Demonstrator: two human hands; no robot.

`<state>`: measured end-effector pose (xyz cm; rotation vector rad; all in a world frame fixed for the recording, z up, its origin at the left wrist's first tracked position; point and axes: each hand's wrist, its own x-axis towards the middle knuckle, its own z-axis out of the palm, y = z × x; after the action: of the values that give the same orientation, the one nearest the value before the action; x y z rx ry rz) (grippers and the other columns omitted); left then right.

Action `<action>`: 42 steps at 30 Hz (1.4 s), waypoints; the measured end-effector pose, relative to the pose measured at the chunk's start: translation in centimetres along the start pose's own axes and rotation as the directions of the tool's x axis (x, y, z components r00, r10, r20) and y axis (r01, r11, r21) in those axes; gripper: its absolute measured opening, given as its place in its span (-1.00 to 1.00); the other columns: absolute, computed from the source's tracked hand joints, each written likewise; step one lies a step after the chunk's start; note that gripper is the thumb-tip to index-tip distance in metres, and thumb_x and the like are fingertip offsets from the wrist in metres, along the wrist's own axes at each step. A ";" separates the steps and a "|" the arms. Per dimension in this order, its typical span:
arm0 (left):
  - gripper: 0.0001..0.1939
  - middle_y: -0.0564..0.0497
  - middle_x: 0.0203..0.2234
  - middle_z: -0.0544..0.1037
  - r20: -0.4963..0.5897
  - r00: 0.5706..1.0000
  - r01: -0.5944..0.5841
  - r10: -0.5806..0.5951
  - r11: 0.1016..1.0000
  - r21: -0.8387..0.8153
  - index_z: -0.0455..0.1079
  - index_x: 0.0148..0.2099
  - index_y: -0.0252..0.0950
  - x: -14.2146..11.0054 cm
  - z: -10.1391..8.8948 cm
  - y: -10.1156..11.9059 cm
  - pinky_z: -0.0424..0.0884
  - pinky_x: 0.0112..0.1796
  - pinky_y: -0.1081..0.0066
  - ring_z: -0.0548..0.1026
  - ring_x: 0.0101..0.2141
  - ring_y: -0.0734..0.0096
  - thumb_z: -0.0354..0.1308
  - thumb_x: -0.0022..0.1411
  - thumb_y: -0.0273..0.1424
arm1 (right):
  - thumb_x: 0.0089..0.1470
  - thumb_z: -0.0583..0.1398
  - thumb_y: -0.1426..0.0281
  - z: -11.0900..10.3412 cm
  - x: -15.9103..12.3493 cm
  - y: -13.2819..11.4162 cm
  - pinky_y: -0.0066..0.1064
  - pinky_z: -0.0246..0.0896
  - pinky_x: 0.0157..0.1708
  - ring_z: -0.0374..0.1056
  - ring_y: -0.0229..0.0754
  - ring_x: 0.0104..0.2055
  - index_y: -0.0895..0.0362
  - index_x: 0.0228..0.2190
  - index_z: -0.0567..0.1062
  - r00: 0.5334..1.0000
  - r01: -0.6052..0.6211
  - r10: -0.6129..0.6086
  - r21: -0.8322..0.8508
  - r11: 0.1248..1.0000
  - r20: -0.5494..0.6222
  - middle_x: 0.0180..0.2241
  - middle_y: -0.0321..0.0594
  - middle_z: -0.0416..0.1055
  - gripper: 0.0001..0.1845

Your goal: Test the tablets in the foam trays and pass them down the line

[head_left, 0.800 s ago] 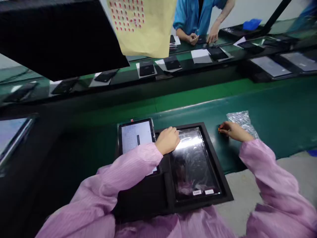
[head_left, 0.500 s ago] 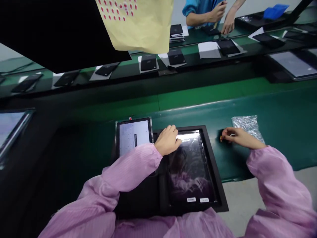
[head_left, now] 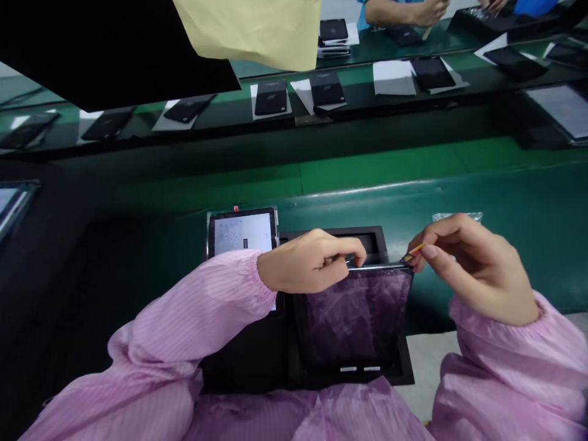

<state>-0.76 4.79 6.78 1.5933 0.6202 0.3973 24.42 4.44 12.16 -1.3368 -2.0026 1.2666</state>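
My left hand [head_left: 316, 263] is closed on the top edge of a dark, glossy tablet [head_left: 356, 318], which is tilted up with its lower end in a black tray [head_left: 404, 361]. Between the thumb and fingers of my right hand [head_left: 478, 263] is a small dark piece with a yellow edge [head_left: 414, 252], too small to name. It is at the tablet's upper right corner; whether it touches is hard to tell. A second tablet with a lit screen [head_left: 243, 231] lies to the left, partly behind my left sleeve.
A clear plastic bag [head_left: 441, 217] shows behind my right hand on the green bench [head_left: 528, 196]. Across from me, several dark devices with white sheets line a black ledge [head_left: 257, 136]. A co-worker's hand [head_left: 432, 11] is beyond. Yellow paper [head_left: 257, 30] hangs overhead.
The tablet's top edge has been raised out of the tray by my left hand. My right hand has moved left, from the bench to the tablet's corner, with the small piece.
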 end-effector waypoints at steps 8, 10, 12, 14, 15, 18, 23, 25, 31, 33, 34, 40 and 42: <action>-0.74 0.12 -0.50 0.37 0.040 0.996 -0.080 0.078 0.996 0.047 0.35 -0.19 -0.28 0.0 -0.1 1.5 0.21 -0.38 0.48 0.25 -0.52 0.56 -0.10 0.15 -0.58 | 0.22 0.17 0.39 0.1 -0.3 -1.6 -0.63 0.36 -0.37 0.46 -0.41 -0.37 0.08 -0.30 0.38 0.998 0.057 -0.064 -0.221 0.974 -0.023 -0.41 -0.35 0.49 -0.97; -0.82 0.15 -0.53 0.30 0.075 0.995 -0.070 0.066 0.996 0.053 0.30 -0.23 -0.26 0.3 0.0 1.7 0.18 -0.39 0.46 0.21 -0.53 0.55 -0.08 0.16 -0.54 | 0.24 0.15 0.37 0.1 -0.2 -2.0 -0.66 0.36 -0.39 0.46 -0.43 -0.39 0.07 -0.30 0.37 0.997 0.080 -0.076 -0.250 0.965 0.028 -0.42 -0.37 0.48 -0.95; -0.93 0.17 -0.57 0.23 0.113 0.993 -0.047 0.043 0.998 0.039 0.23 -0.29 -0.24 0.8 0.1 1.8 0.13 -0.42 0.43 0.18 -0.55 0.54 -0.04 0.18 -0.48 | 0.25 0.13 0.36 0.1 0.0 -2.3 -0.67 0.35 -0.40 0.47 -0.43 -0.40 0.07 -0.30 0.36 0.994 0.093 -0.076 -0.254 0.963 0.077 -0.43 -0.39 0.48 -0.94; -0.94 0.19 -0.60 0.18 0.141 0.990 -0.014 0.013 1.000 0.009 0.16 -0.35 -0.23 1.2 0.2 1.7 0.08 -0.47 0.41 0.14 -0.57 0.54 -0.02 0.19 -0.43 | 0.26 0.12 0.36 0.2 0.3 -2.5 -0.68 0.35 -0.40 0.48 -0.43 -0.40 0.06 -0.29 0.35 0.991 0.099 -0.072 -0.257 0.961 0.114 -0.43 -0.39 0.49 -0.94; -0.89 0.19 -0.61 0.16 0.139 0.990 -0.006 0.007 1.000 -0.010 0.12 -0.38 -0.23 1.4 0.2 1.6 0.06 -0.48 0.41 0.12 -0.58 0.55 -0.01 0.19 -0.42 | 0.26 0.11 0.36 0.3 0.5 -2.6 -0.68 0.34 -0.40 0.48 -0.43 -0.40 0.07 -0.29 0.35 0.989 0.103 -0.071 -0.262 0.959 0.129 -0.43 -0.39 0.49 -0.94; -0.80 0.18 -0.61 0.12 0.073 0.997 0.005 0.001 0.996 -0.086 0.05 -0.47 -0.26 1.3 0.0 1.2 0.03 -0.48 0.43 0.10 -0.56 0.58 -0.01 0.19 -0.45 | 0.25 0.11 0.38 0.6 1.3 -2.8 -0.67 0.31 -0.43 0.45 -0.42 -0.44 0.07 -0.31 0.34 0.982 0.126 -0.080 -0.275 0.953 0.171 -0.46 -0.39 0.48 -0.94; -0.79 0.22 -0.64 0.17 -0.085 0.972 0.175 -0.218 0.918 -0.356 0.22 -0.37 -0.27 -1.2 -0.1 1.2 -0.06 -0.60 0.52 0.07 -0.64 0.67 0.16 0.21 -0.30 | 0.24 0.11 0.36 2.1 3.0 -3.3 -0.60 0.20 -0.59 0.34 -0.40 -0.56 0.08 -0.34 0.33 0.955 0.127 -0.077 -0.160 0.979 0.287 -0.52 -0.38 0.44 -0.91; -0.73 0.23 -0.67 0.19 -0.168 0.940 0.194 -0.297 0.871 -0.451 0.24 -0.34 -0.27 -2.4 0.5 1.4 -0.05 -0.63 0.55 0.11 -0.67 0.68 0.23 0.18 -0.23 | 0.23 0.10 0.38 2.9 3.5 -3.6 -0.59 0.17 -0.60 0.32 -0.40 -0.57 0.08 -0.34 0.33 0.934 0.131 -0.086 -0.108 0.985 0.347 -0.53 -0.38 0.43 -0.92; -0.74 0.17 -0.65 0.30 -0.421 0.862 0.026 -0.282 0.854 -0.519 0.23 -0.34 -0.28 -3.9 2.5 1.5 0.06 -0.63 0.55 0.18 -0.67 0.67 0.23 0.21 -0.27 | 0.22 0.08 0.42 3.9 4.1 -4.3 -0.57 0.16 -0.56 0.27 -0.41 -0.58 0.08 -0.34 0.32 0.902 0.165 -0.118 -0.079 0.983 0.415 -0.54 -0.39 0.40 -0.93; -0.75 0.13 -0.61 0.33 -0.485 0.837 -0.038 -0.255 0.856 -0.515 0.22 -0.36 -0.28 -3.9 2.9 1.5 0.09 -0.63 0.54 0.23 -0.65 0.65 0.23 0.21 -0.29 | 0.20 0.09 0.46 3.9 4.2 -4.5 -0.59 0.14 -0.56 0.26 -0.42 -0.58 0.08 -0.33 0.32 0.888 0.188 -0.135 -0.077 0.979 0.439 -0.55 -0.41 0.38 -0.95; -0.74 0.13 -0.61 0.33 -0.506 0.827 -0.062 -0.245 0.856 -0.514 0.22 -0.37 -0.28 -3.9 3.0 1.5 0.10 -0.63 0.54 0.23 -0.65 0.64 0.23 0.21 -0.31 | 0.18 0.10 0.48 3.8 4.3 -4.6 -0.59 0.13 -0.56 0.26 -0.43 -0.58 0.09 -0.33 0.33 0.880 0.199 -0.144 -0.076 0.977 0.453 -0.55 -0.42 0.37 -0.94; -0.76 0.15 -0.61 0.26 -0.551 0.803 -0.088 -0.226 0.869 -0.486 0.19 -0.42 -0.27 -3.8 3.2 1.4 0.09 -0.63 0.54 0.22 -0.64 0.64 0.21 0.18 -0.39 | 0.16 0.09 0.50 3.8 4.9 -4.7 -0.55 0.09 -0.56 0.18 -0.41 -0.61 0.10 -0.36 0.35 0.834 0.244 -0.189 -0.040 0.969 0.518 -0.59 -0.43 0.30 -0.91; -0.78 0.15 -0.61 0.25 -0.553 0.800 -0.084 -0.231 0.870 -0.485 0.18 -0.42 -0.26 -3.7 3.3 1.4 0.08 -0.64 0.53 0.22 -0.64 0.64 0.19 0.18 -0.41 | 0.16 0.08 0.52 3.8 5.2 -4.7 -0.54 0.08 -0.55 0.17 -0.41 -0.60 0.10 -0.37 0.35 0.815 0.272 -0.216 -0.025 0.962 0.538 -0.59 -0.41 0.29 -0.89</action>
<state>-1.56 -0.14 8.16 0.9253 0.9720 0.9442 16.86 6.74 13.57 -0.7678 -2.5431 1.5447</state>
